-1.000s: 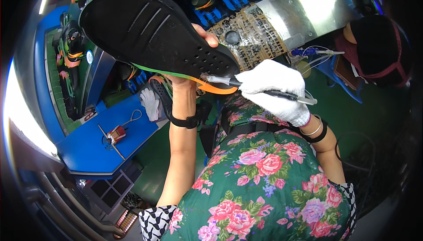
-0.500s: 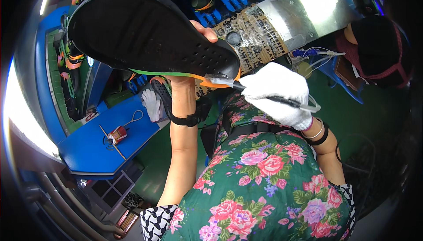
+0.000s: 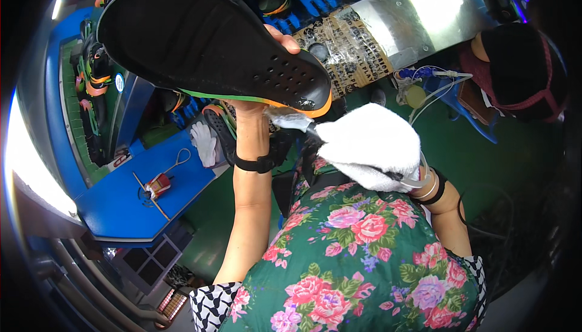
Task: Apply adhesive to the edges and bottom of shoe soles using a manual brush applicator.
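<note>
hands (image 3: 373, 148) grip a black sole (image 3: 200, 41) left, a brush (image 3: 292, 120) right, lettered brown tape (image 3: 362, 47) beyond.

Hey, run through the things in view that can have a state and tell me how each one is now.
Left hand: bare, gripping the black sole.
Right hand: gloved, closed around the brush.
Black sole: held up, shiny in spots near its narrow end.
Brush: tip just below the sole in view; contact unclear.
Spare white glove: unworn, lying on the blue table.
Black strap: fastened around the left wrist.
</note>
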The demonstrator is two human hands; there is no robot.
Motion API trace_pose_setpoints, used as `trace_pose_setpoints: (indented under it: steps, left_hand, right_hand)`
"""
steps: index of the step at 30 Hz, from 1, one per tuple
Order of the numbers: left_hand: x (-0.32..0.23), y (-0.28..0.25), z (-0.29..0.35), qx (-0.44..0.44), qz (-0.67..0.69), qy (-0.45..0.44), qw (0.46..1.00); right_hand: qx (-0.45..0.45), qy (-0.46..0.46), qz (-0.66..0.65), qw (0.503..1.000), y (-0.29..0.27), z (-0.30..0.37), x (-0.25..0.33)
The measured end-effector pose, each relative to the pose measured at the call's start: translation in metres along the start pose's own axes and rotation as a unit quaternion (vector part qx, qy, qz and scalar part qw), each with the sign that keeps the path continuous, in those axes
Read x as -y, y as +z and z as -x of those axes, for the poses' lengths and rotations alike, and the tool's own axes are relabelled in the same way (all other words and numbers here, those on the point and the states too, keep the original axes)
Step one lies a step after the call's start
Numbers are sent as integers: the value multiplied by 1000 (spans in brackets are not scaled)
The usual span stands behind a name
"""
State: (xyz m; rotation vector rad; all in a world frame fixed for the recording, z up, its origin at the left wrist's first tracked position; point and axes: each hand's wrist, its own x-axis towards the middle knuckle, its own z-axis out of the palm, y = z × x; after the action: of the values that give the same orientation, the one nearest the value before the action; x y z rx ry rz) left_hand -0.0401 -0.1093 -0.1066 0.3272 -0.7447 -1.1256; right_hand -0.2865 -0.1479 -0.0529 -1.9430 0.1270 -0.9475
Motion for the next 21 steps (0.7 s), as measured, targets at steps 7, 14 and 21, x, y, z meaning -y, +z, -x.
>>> trace_pose_setpoints:
  steps: [7,14,21]
  left_hand:
    - [0,5,-1,2,15,-10,1000]
    - [-8,4,2,-6,-42,-1,999]
    - [-7,8,1,-13,-55,33,998]
  right_hand:
    - [2,1,5,1000,6,4,4]
    - [-7,52,29,998,-5,4,3]
    - [18,-11,30,999,0,12,-2]
